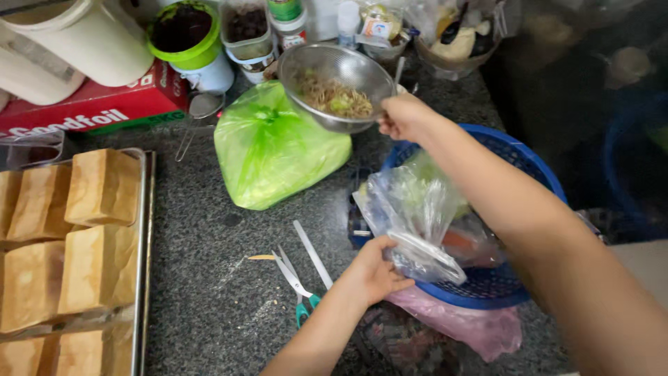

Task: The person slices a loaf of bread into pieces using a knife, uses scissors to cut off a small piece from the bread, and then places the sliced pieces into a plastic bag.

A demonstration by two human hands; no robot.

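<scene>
Seemingly mid-transfer, the head view showed the right hand [402, 117] clamped on the rim of a metal strainer [337, 85], lifted over the dark granite counter [209, 264] and holding a heap of pale shredded scraps. The left hand [374, 273] pinched the edge of a clear plastic bag [416, 217], which lay across the rim of a blue basket [497, 289], just beside the strainer and below it. By my reading, the step in hand was steadying and opening the bag while the strainer waited above; a next move would call for a wider bag mouth and a level strainer brought directly over it. Scissors [296, 282] with teal handles lay near the left wrist, a knotted green bag [271, 150] sat left of the strainer, and bread loaves [97, 230] filled a tray [141, 264] at far left.
</scene>
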